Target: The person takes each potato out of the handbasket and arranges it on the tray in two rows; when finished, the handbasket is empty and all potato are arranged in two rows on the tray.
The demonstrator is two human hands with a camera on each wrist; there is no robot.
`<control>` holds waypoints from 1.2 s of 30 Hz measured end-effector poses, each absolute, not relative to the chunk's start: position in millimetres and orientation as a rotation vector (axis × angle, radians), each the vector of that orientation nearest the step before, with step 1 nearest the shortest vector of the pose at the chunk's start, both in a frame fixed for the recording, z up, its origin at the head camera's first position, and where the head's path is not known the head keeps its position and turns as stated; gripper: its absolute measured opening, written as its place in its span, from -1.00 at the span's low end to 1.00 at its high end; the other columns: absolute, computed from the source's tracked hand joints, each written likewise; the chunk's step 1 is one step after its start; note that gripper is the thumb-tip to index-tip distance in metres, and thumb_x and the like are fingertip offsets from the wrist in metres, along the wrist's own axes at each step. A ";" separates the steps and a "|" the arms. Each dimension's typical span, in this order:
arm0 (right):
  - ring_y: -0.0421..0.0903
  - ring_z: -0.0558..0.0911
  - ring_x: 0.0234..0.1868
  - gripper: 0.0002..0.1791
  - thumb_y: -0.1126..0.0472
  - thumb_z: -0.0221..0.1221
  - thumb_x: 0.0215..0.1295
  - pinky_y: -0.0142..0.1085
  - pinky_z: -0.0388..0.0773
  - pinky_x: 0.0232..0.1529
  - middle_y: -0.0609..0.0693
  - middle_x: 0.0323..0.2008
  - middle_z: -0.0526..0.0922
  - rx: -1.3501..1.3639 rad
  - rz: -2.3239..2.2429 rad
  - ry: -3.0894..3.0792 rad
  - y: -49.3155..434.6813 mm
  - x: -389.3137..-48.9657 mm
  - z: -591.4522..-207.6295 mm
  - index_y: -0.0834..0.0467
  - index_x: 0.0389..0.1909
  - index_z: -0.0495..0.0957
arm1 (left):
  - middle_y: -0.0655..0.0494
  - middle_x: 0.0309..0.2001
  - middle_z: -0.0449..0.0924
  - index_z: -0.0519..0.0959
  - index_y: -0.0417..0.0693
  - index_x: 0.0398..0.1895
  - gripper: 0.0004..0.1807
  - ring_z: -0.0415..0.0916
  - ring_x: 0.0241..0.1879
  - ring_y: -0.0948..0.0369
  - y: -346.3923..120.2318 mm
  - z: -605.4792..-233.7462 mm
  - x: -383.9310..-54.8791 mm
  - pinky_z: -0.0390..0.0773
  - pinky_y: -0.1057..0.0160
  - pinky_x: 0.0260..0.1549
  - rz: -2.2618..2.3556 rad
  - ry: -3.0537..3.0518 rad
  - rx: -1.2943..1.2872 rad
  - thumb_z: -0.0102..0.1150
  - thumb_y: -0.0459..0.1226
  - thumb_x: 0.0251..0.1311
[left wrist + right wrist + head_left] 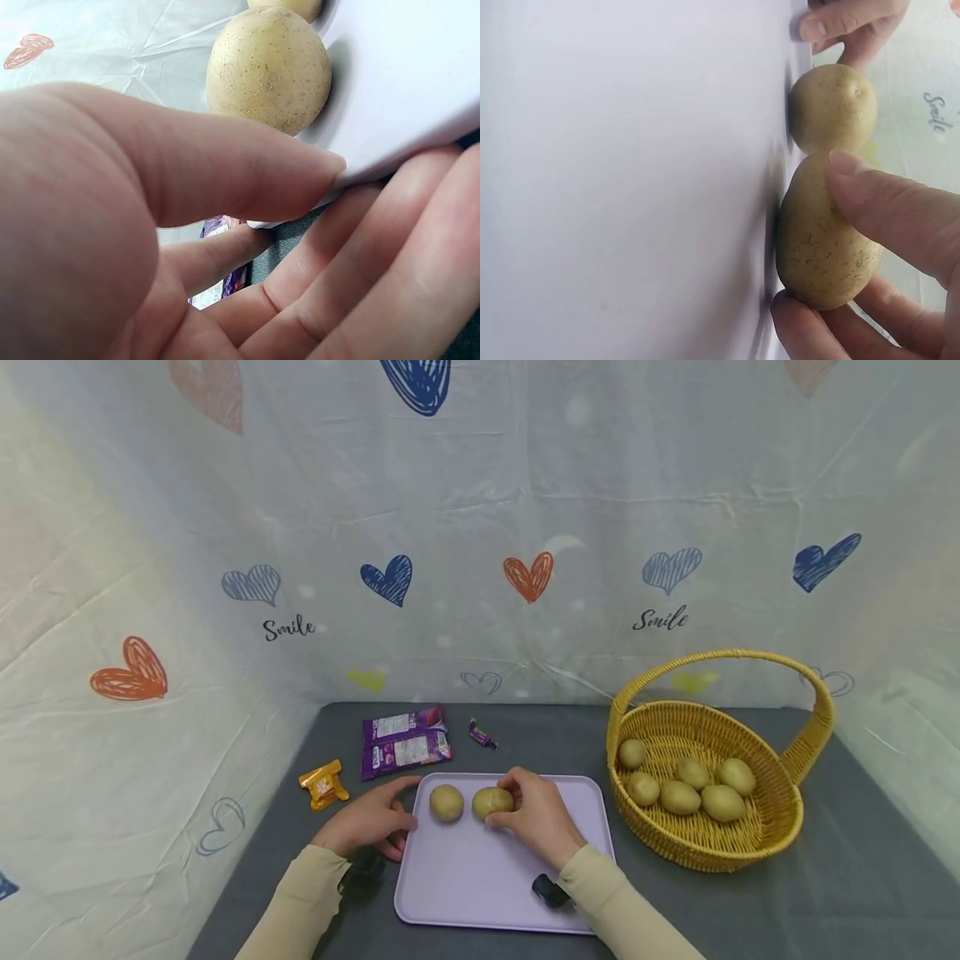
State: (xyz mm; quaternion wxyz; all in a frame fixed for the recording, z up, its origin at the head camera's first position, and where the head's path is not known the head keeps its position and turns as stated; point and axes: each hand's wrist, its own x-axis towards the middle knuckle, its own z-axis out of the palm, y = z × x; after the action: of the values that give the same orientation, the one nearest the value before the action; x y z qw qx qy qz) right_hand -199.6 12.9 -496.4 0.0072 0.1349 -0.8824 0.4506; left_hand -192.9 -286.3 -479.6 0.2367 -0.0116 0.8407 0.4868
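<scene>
A light purple tray (457, 881) lies on the dark table. My left hand (373, 821) holds its left edge; in the left wrist view the thumb (255, 169) presses on the rim and the other fingers lie along the outer side. Close to that thumb sits a roundish potato (446, 803) in the tray's far left part. Just right of it, my right hand (542, 817) grips a longer potato (821, 240) between thumb and fingers, low over the tray. The two potatoes overlap in the right wrist view, while a narrow gap separates them in the head view.
A yellow wicker basket (705, 857) with a tall handle and several potatoes (680, 797) stands right of the tray. Behind the tray lie a purple packet (405, 742) and a small purple wrapped candy (482, 733). An orange wrapped piece (324, 785) lies at left.
</scene>
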 end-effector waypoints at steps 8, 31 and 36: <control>-0.08 0.75 -0.04 -0.38 0.17 0.67 0.03 -0.13 0.75 0.06 0.07 0.02 0.79 0.458 1.369 -2.797 25.0 -193.8 -491.8 0.18 0.13 0.68 | -0.13 -0.34 0.60 0.23 0.03 0.69 -0.11 0.63 -0.54 0.09 -279.3 -480.7 -195.7 0.84 0.02 -0.48 1.322 2.314 -0.030 0.38 -0.32 0.32; 0.24 0.80 0.09 -0.50 0.19 0.51 0.30 0.10 0.80 0.04 0.19 0.15 0.78 0.343 0.902 -2.833 265.1 -158.6 -429.6 0.15 0.25 0.69 | -0.13 -0.32 0.59 0.14 -0.06 0.72 -0.08 0.63 -0.52 0.08 -290.7 -487.3 -194.7 0.85 0.01 -0.44 1.299 2.316 -0.011 0.37 -0.29 0.37; 0.31 0.75 0.17 -0.40 0.13 0.52 0.29 0.21 0.74 0.09 0.28 0.24 0.73 0.280 0.807 -2.936 299.6 -163.6 -440.0 0.21 0.32 0.65 | -0.12 -0.31 0.58 0.12 -0.07 0.72 -0.08 0.63 -0.51 0.08 -288.7 -487.5 -196.1 0.86 0.00 -0.43 1.308 2.297 0.014 0.36 -0.28 0.38</control>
State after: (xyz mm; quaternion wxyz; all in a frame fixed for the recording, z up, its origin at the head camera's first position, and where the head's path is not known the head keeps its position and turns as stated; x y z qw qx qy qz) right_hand -163.6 299.6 -440.0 0.0418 0.0916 -0.9593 0.2637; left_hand -196.1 -288.7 -487.5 0.2464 0.0051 0.8421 0.4797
